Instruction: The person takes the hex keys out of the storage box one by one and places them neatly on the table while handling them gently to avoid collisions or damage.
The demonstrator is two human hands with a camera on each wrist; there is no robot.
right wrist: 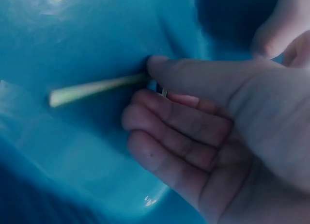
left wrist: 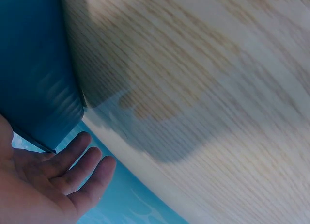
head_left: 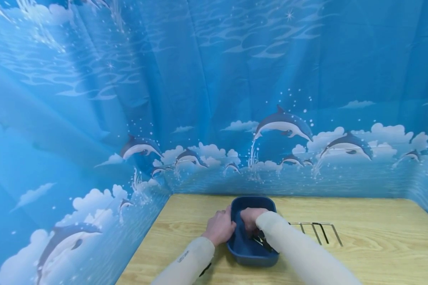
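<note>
A deep blue plastic basin (head_left: 254,260) stands on the table. My left hand (head_left: 219,226) grips its left rim; in the left wrist view several fingers (left wrist: 93,178) curve loosely by the basin's outer wall (left wrist: 36,64). Reaching down inside the basin, my right hand (head_left: 251,217) is partly hidden by its own sleeve in the head view. Up close, its thumb and forefinger pinch one end of a thin, pale, straight rod (right wrist: 92,91). The rod's far end points away from the fingers over the basin floor (right wrist: 63,146). Its held end is hidden, and blur leaves its exact kind unclear.
Right of the basin, several thin L-shaped metal rods (head_left: 314,229), like hex keys, lie in a row, one of them black. The wood-grain table (head_left: 385,237) ends at a blue dolphin-print curtain (head_left: 217,99) behind and to the left.
</note>
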